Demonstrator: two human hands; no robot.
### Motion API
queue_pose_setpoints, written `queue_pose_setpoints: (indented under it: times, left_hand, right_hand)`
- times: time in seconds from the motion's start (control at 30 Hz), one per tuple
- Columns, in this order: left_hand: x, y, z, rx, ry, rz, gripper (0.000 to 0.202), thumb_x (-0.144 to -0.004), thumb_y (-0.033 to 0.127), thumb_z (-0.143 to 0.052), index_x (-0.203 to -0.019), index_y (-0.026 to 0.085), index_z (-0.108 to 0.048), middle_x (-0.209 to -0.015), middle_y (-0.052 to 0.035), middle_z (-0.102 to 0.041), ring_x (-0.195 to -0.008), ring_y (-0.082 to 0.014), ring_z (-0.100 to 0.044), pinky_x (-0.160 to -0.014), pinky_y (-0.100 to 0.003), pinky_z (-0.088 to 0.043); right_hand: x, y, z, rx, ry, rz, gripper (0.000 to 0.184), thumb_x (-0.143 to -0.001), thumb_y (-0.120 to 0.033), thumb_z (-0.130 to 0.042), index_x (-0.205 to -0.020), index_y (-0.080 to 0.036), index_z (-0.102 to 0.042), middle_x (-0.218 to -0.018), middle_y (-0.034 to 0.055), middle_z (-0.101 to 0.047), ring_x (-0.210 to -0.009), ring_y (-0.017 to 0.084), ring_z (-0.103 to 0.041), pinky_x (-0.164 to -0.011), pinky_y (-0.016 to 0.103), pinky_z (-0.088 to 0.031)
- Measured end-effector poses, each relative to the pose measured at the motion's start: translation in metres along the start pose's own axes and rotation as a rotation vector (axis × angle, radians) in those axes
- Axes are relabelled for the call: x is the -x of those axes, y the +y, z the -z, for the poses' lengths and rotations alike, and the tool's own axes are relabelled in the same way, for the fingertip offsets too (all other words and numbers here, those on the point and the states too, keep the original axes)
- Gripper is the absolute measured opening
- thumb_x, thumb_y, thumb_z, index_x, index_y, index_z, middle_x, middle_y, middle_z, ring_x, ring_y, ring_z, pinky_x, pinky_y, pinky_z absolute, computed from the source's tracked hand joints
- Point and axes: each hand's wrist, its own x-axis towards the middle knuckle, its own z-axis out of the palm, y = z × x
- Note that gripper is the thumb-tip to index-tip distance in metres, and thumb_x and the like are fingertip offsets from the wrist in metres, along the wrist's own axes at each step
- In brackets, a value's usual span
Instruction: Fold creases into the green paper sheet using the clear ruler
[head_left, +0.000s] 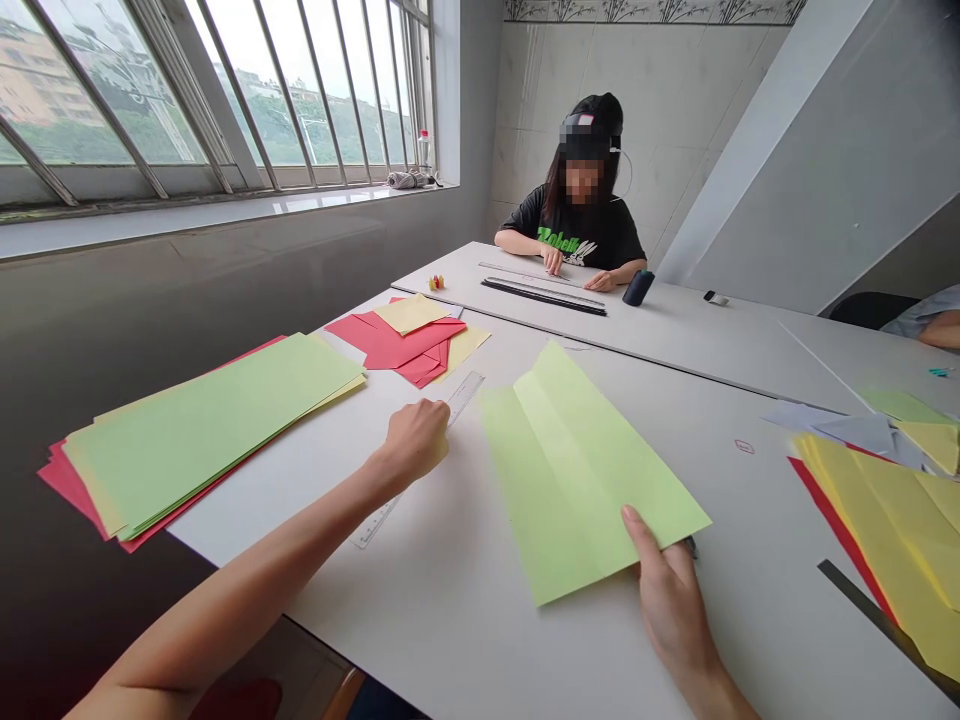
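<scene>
My left hand point(417, 440) is closed around the middle of a clear plastic ruler point(466, 396), whose two ends stick out on either side. My right hand point(670, 585) pinches the near right corner of a light green sheet of paper point(581, 470), thumb on top and fingers underneath. Lengthwise creases run down the sheet, and it is tilted up from the table. A small dark object pokes out beside my right fingers; I cannot make out what it is.
A stack of green, yellow and red paper point(225, 420) overhangs the left table edge. Red envelopes point(412, 345) lie beyond it. Yellow sheets point(892, 530) and a dark strip point(862, 590) lie at right. Across the white table point(450, 620) sits a person point(574, 225) with a long ruler.
</scene>
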Motion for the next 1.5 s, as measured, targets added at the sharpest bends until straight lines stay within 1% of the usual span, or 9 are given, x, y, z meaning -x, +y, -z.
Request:
queue_pose_setpoints:
  times: [0.23, 0.43, 0.5, 0.63, 0.8, 1.0, 1.2, 1.37, 1.5]
  left_hand:
    - [-0.006, -0.009, 0.002, 0.099, -0.011, 0.005, 0.017, -0.063, 0.002, -0.058, -0.066, 0.018, -0.053, -0.067, -0.0086, -0.052, -0.077, -0.0306, -0.061, -0.058, -0.032, -0.027]
    - [-0.005, -0.047, 0.029, 0.336, -0.065, -0.04, 0.023, -0.078, 0.026, -0.061, -0.097, 0.018, -0.071, -0.081, -0.006, -0.067, -0.078, -0.024, -0.067, -0.064, -0.03, -0.049]
    - [0.0, -0.052, 0.046, 0.616, -0.08, -0.086, 0.033, -0.085, 0.035, -0.061, -0.111, 0.017, -0.07, -0.086, -0.005, -0.069, -0.079, -0.0208, -0.069, -0.07, -0.031, -0.055]
    - [0.012, -0.027, 0.06, 1.044, -0.228, -0.327, 0.044, -0.08, 0.043, -0.075, -0.116, 0.017, -0.07, -0.083, -0.0024, -0.067, -0.081, -0.0195, -0.069, -0.078, -0.036, -0.06]
    - [0.019, 0.031, 0.012, 1.167, -0.414, -0.463, 0.058, -0.082, 0.038, -0.075, -0.133, 0.015, -0.058, -0.082, 0.0, -0.062, -0.075, -0.0188, -0.07, -0.072, -0.035, -0.06]
    - [0.028, 0.063, -0.04, 0.888, -0.179, -0.536, 0.057, -0.091, 0.031, -0.061, -0.144, 0.018, -0.045, -0.08, 0.0019, -0.063, -0.067, -0.0151, -0.063, -0.064, -0.029, -0.05]
    - [0.027, 0.061, -0.043, 0.357, 0.007, -0.744, 0.036, -0.097, 0.033, -0.051, -0.125, 0.016, -0.064, -0.08, -0.0045, -0.065, -0.071, -0.0201, -0.062, -0.06, -0.031, -0.045]
    - [0.015, 0.056, -0.041, 0.324, 0.05, -1.03, 0.04, -0.093, 0.031, -0.056, -0.131, 0.019, -0.062, -0.135, -0.0139, -0.056, -0.12, -0.029, -0.057, -0.099, -0.04, -0.049]
    - [0.015, 0.058, -0.046, 0.333, 0.05, -0.986, 0.044, -0.098, 0.033, -0.051, -0.14, 0.02, -0.055, -0.149, -0.0142, -0.048, -0.134, -0.0321, -0.047, -0.112, -0.047, -0.041]
  right_hand:
    - [-0.004, -0.003, 0.005, -0.031, -0.041, -0.008, 0.064, -0.087, -0.058, -0.064, -0.139, -0.021, -0.059, -0.133, 0.0079, -0.066, -0.126, 0.03, -0.057, -0.108, 0.039, -0.044]
    - [-0.009, -0.001, 0.01, 0.023, -0.052, -0.012, 0.057, -0.087, -0.059, -0.062, -0.129, -0.019, -0.067, -0.117, 0.009, -0.073, -0.118, 0.031, -0.063, -0.1, 0.04, -0.051]
    - [-0.011, 0.0, 0.01, 0.002, -0.077, -0.053, 0.057, -0.086, -0.06, -0.063, -0.124, -0.019, -0.069, -0.11, 0.0095, -0.075, -0.11, 0.032, -0.066, -0.093, 0.041, -0.055]
    - [-0.013, -0.004, 0.007, -0.205, -0.235, -0.217, 0.058, -0.083, -0.056, -0.069, -0.13, -0.024, -0.065, -0.125, 0.0087, -0.07, -0.113, 0.031, -0.066, -0.085, 0.038, -0.058]
    - [-0.017, -0.007, 0.006, -0.231, -0.408, -0.215, 0.056, -0.082, -0.053, -0.07, -0.131, -0.025, -0.063, -0.124, 0.0115, -0.07, -0.11, 0.03, -0.067, -0.083, 0.038, -0.057]
    - [-0.03, 0.0, 0.015, 0.168, -0.23, -0.144, 0.064, -0.078, -0.051, -0.07, -0.132, -0.025, -0.049, -0.066, -0.0013, -0.067, -0.049, 0.018, -0.056, -0.041, 0.027, -0.04]
    - [-0.034, 0.005, 0.013, 0.285, -0.108, -0.009, 0.067, -0.076, -0.043, -0.069, -0.135, -0.024, -0.044, -0.067, -0.0037, -0.061, -0.048, 0.017, -0.052, -0.04, 0.027, -0.037]
    - [-0.04, 0.003, 0.007, 0.257, -0.058, 0.073, 0.072, -0.076, -0.04, -0.07, -0.14, -0.019, -0.044, -0.069, -0.0018, -0.064, -0.052, 0.017, -0.056, -0.05, 0.031, -0.045]
    - [-0.043, -0.002, 0.012, 0.142, -0.1, -0.051, 0.083, -0.072, -0.045, -0.075, -0.143, -0.018, -0.044, -0.074, 0.0023, -0.071, -0.06, 0.023, -0.065, -0.057, 0.035, -0.051]
